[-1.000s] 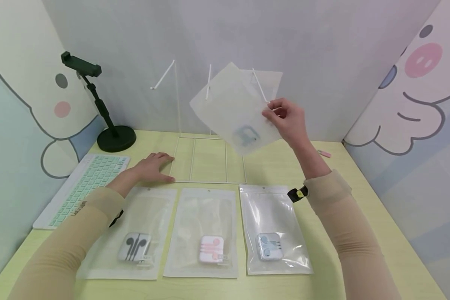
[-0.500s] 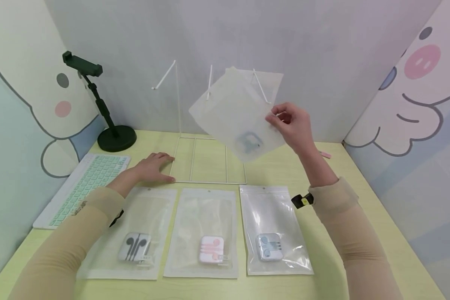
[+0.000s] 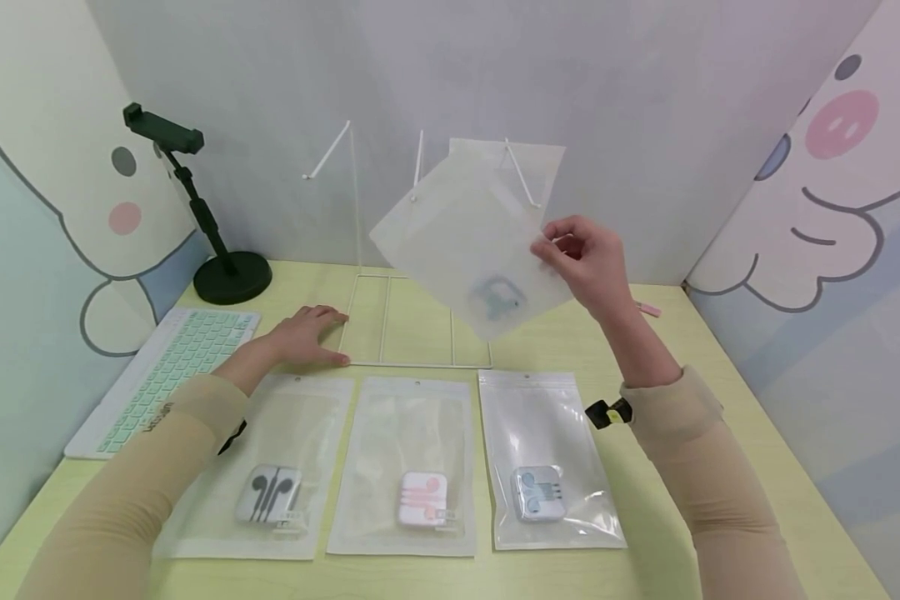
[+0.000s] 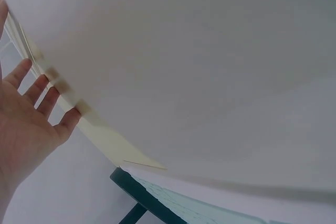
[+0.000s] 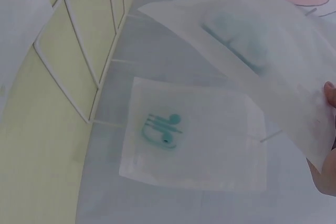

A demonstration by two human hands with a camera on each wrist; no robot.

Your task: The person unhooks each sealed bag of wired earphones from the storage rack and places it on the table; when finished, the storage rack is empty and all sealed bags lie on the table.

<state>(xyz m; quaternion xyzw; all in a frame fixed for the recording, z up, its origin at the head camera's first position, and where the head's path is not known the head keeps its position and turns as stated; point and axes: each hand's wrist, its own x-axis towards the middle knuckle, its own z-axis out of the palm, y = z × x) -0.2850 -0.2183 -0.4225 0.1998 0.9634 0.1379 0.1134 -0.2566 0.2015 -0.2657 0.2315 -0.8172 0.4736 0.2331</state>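
The right fingers [image 3: 570,225] have sunk slightly since earlier, pinching a cloudy bag [image 3: 450,229] with a blurred blue thing [image 3: 497,297] inside, just below a hook [image 3: 523,177]; behind them another bag [image 5: 220,142] hangs with blue earphones [image 5: 163,129]. The left fingers [image 3: 326,315] remain spread, touching the rack [image 3: 420,365]. Nearer the person, on the surface [image 3: 412,577], three flat bags [image 3: 412,421] hold boxed earphones [image 3: 423,500]: dark, pink, blue
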